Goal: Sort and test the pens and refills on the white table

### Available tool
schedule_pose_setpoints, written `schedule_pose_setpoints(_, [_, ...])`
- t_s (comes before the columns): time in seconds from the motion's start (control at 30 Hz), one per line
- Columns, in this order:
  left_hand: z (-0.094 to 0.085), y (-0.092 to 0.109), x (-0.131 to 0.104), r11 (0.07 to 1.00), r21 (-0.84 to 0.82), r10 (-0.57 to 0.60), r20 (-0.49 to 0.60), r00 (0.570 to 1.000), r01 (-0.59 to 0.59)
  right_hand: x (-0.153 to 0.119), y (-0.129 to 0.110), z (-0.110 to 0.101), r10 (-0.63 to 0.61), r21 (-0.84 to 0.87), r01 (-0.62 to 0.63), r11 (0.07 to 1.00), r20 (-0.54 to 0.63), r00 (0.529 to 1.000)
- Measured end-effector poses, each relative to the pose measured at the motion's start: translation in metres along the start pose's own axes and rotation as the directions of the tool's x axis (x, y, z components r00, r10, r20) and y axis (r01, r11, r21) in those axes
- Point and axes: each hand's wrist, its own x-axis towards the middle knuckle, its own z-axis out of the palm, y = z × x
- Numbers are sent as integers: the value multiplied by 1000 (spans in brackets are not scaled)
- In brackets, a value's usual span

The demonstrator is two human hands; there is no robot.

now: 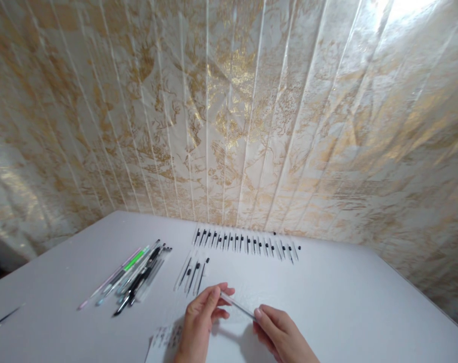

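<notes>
Between my two hands, above the front of the table, is a slim clear pen (238, 305), slanting down to the right. My left hand (203, 318) pinches its upper left end between thumb and fingers. Closed round its lower right end is my right hand (277, 330); the fingertips hide that end. Just beyond my left hand lies a short row of disassembled pens (192, 276), clear barrels with dark refills and small black caps. Under my left wrist sits a sheet of paper (164, 339) with dark handwriting, partly covered.
Along the back of the white table (338, 297) runs a long row of pen parts (244, 244) with black caps. A pile of assorted pens (138, 275) lies to the left. One thin dark pen or refill (4, 319) rests at the far left. Behind hangs a gold-patterned curtain (229, 116).
</notes>
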Motion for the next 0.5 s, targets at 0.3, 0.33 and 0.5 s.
schedule_pose_setpoints(0.3, [2,2,1,1000,1,14,13,1000,-14,-6,-10,-10,-154,-415,115,903,-64,986])
schedule_pose_setpoints(0.33, [2,2,1,1000,-3,13,13,1000,-13,-7,-10,-10,-195,-446,140,884,-80,977])
schedule_pose_setpoints(0.5, [3,1,0,1000,-10,3,1,1000,-3,-12,-7,-8,-453,-605,264,751,-182,873])
